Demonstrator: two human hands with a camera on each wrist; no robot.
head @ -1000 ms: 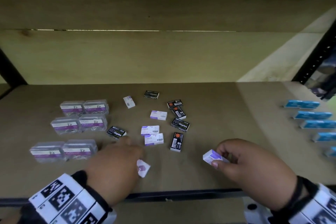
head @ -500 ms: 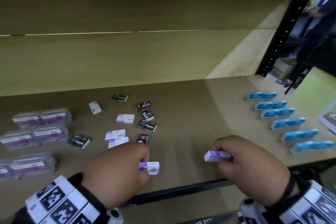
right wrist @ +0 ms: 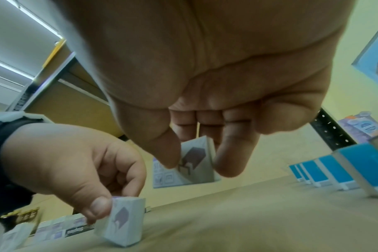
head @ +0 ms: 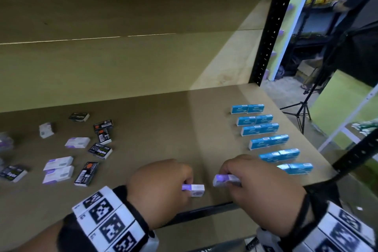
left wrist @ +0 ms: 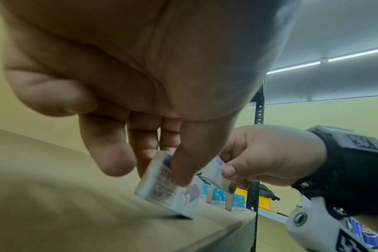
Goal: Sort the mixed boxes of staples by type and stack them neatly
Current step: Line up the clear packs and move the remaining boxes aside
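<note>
My left hand [head: 163, 186] pinches a white-and-purple staple box [head: 195, 190] [left wrist: 168, 192] that stands on its edge on the shelf board near the front. My right hand [head: 251, 182] holds a second white-and-purple box [head: 222, 179] [right wrist: 196, 162] between thumb and fingers, just above the board and a little to the right of the first. Loose white-purple boxes [head: 59, 168] and black boxes [head: 100, 150] lie scattered at the left.
Blue boxes [head: 263, 129] stand in paired rows along the right side of the shelf board [head: 173, 125]. Clear plastic cases [head: 5, 142] sit at the far left edge. A black upright post [head: 270, 26] and the front rail [head: 204, 210] bound the shelf.
Both hands have carried their white-purple boxes to the right, toward the blue rows, and closer together. The left box now stands on the board. The head view swung right.
</note>
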